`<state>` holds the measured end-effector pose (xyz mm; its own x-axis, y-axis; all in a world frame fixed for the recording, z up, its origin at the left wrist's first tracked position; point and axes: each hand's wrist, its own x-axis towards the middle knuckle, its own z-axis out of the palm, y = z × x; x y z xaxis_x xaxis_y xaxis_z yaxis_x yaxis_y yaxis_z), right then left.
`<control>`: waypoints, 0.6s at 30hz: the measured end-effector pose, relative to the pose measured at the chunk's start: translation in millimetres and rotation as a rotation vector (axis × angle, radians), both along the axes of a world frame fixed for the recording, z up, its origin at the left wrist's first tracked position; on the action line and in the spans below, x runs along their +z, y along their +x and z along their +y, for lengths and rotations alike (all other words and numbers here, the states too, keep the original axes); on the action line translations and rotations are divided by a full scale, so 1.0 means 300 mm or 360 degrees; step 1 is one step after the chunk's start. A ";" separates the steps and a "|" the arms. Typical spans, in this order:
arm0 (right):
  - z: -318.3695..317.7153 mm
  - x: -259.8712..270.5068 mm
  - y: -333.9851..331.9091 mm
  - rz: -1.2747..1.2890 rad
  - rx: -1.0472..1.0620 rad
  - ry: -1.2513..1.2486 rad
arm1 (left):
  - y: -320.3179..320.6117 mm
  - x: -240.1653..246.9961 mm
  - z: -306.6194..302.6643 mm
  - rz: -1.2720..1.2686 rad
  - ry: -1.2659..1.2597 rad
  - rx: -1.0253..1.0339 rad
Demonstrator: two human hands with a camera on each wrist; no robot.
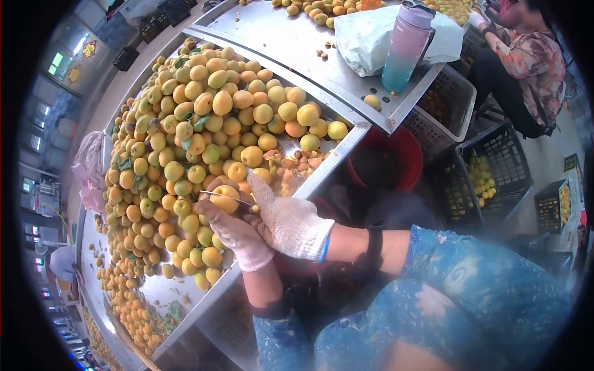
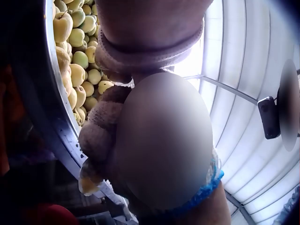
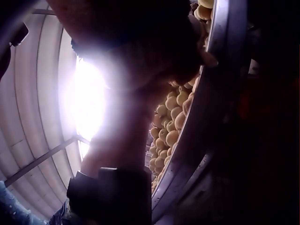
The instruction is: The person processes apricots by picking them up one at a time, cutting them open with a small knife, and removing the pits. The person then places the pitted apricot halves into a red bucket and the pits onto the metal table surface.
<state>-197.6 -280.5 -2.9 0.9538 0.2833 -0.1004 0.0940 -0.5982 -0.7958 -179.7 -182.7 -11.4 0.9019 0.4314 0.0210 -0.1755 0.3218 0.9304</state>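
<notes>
The pale-gloved left hand [image 1: 240, 234] holds a round yellow-orange fruit [image 1: 224, 204] in curled fingers, beside a heap of yellow-green and orange fruits [image 1: 204, 104] on a silver metal table [image 1: 335, 159], while the white-knit-gloved, blue-cuffed right hand [image 1: 289, 220] grips a thin metal tool [image 1: 215, 193] crossing that fruit.

Mid-frame: apricot-like fruit [image 1: 226, 206] gripped by gloved left hand [image 1: 242, 240], thin blade [image 1: 241, 201] held across it by gloved right hand [image 1: 289, 221]. Fruit pile [image 1: 185, 123] heaped upper left.

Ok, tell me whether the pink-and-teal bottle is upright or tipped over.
Upright: in the head view, the bottle stands on its teal base on the metal table, its lid at the top.
</notes>
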 end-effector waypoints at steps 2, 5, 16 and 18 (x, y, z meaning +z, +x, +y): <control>-0.020 0.023 0.025 0.0069 0.0014 0.0047 | 0.012 -0.047 0.008 -0.0021 0.0058 -0.0022; -0.060 0.009 0.047 0.0060 0.0027 0.0202 | -0.019 -0.020 0.021 0.0122 0.0731 -0.0236; -0.059 0.028 0.026 -0.0030 -0.0009 -0.0209 | -0.002 -0.003 -0.023 0.0370 -0.0050 -0.0144; -0.069 0.028 0.041 -0.0036 0.0008 -0.0179 | 0.023 -0.040 0.024 0.0320 0.0599 -0.0188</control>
